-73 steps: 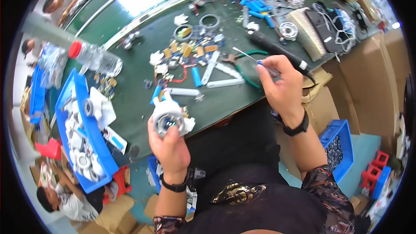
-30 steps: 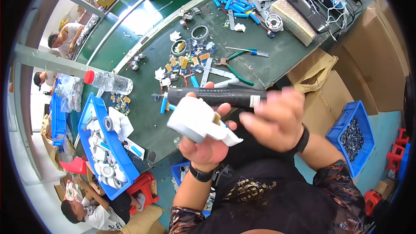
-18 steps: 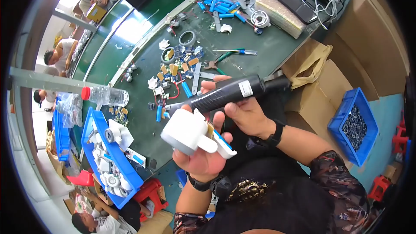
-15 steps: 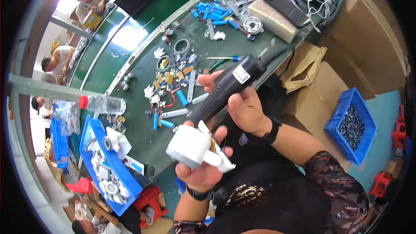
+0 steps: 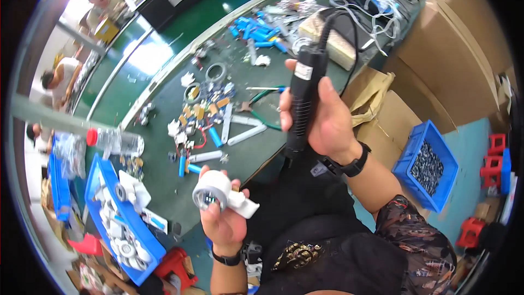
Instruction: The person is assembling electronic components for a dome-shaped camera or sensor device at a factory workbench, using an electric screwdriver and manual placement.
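Observation:
My left hand (image 5: 222, 228) grips a white plastic housing (image 5: 238, 201) with a round, grey-rimmed opening turned toward me and a white flap sticking out at its right. Small parts show inside the opening, too small to name. My right hand (image 5: 334, 128) is wrapped round a black corded electric screwdriver (image 5: 303, 95), held nearly upright with its working end down. The tool's tip is hard to make out against my dark shirt. Tool and housing are apart. Behind them on the green bench (image 5: 180, 199) lie green-handled pliers (image 5: 261, 97) and flat grey strips (image 5: 246, 134).
Small boards, blue cylindrical cells (image 5: 255, 31) and tape rings (image 5: 215, 72) are scattered over the bench. A blue bin (image 5: 155, 254) of white parts and a red-capped bottle (image 5: 117, 142) stand left. At right are cardboard boxes (image 5: 431, 60) and a blue crate (image 5: 401, 169) of small dark pieces.
The screwdriver has come away from the housing and swung more upright in my right hand. My left hand has moved left, turning the housing so its round opening shows.

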The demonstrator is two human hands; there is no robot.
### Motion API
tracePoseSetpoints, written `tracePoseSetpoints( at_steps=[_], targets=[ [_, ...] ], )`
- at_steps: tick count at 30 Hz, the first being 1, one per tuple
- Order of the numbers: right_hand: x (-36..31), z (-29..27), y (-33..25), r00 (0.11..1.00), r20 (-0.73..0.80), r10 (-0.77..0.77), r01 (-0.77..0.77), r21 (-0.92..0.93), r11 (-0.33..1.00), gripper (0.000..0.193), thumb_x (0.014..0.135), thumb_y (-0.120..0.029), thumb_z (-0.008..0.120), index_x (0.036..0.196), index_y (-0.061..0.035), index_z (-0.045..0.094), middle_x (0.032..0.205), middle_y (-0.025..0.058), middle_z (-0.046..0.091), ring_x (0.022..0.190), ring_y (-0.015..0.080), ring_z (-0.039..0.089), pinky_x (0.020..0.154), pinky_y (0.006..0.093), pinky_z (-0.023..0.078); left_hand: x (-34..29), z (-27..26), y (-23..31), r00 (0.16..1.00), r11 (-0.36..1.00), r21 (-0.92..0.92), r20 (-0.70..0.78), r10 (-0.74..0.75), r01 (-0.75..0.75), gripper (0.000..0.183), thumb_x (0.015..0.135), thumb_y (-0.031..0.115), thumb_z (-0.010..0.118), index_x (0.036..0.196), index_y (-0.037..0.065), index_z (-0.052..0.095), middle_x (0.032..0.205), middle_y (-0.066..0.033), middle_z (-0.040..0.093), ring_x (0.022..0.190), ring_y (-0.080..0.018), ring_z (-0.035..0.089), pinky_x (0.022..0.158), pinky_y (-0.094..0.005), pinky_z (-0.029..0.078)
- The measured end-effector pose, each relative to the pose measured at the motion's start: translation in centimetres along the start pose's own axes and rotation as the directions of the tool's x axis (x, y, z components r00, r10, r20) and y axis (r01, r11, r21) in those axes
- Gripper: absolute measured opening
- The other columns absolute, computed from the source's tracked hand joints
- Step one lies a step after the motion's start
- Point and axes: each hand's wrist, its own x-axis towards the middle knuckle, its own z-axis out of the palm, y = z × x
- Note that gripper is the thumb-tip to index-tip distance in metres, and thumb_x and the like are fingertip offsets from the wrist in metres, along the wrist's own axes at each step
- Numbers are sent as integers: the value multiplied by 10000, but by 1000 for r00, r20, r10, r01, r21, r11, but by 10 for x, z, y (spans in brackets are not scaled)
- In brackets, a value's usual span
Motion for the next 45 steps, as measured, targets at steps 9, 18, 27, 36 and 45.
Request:
tracePoseSetpoints(
  at_steps=[9,18,27,36,45],
  targets=[
    [-21,33,-23,968,152,-199,208,-42,977,905,912,-693,571,1546,-105,307,962,72,572,756,188,571,734,391,466,26,6,-13,991,986,134,-77,110,-99,635,829,-16,694,1408,-9,433,1203,-81,604,1075,-163,613,954,-327,521],
    [-16,79,-8,855,297,-426,421,85,903,678,1014,-421,575,1511,-14,359,1004,32,554,840,154,547,805,373,417,26,12,-23,969,955,232,-116,217,-186,632,823,-27,709,1388,14,428,1181,-78,590,1064,-148,604,918,-311,525],
    [-12,85,9,877,286,-387,414,-39,909,471,1040,-307,532,1458,-107,448,1004,49,574,850,167,575,820,392,445,28,14,-24,952,924,301,-118,281,-235,658,826,-41,725,1392,21,395,1205,-90,572,1071,-147,601,909,-304,531],
    [-14,86,14,886,255,-387,410,-45,911,435,1052,-282,508,1446,-107,452,1011,48,582,852,165,585,824,400,449,26,18,-26,956,937,271,-130,263,-221,664,826,-49,726,1392,22,388,1186,-88,573,1043,-150,611,857,-290,553],
    [-13,86,17,902,160,-401,413,-49,910,514,1001,-225,603,1442,-68,390,974,72,618,796,202,639,771,413,527,26,16,-28,955,939,264,-135,263,-221,654,830,-56,723,1389,29,393,1187,-88,573,1049,-151,609,867,-297,552]
  ],
)
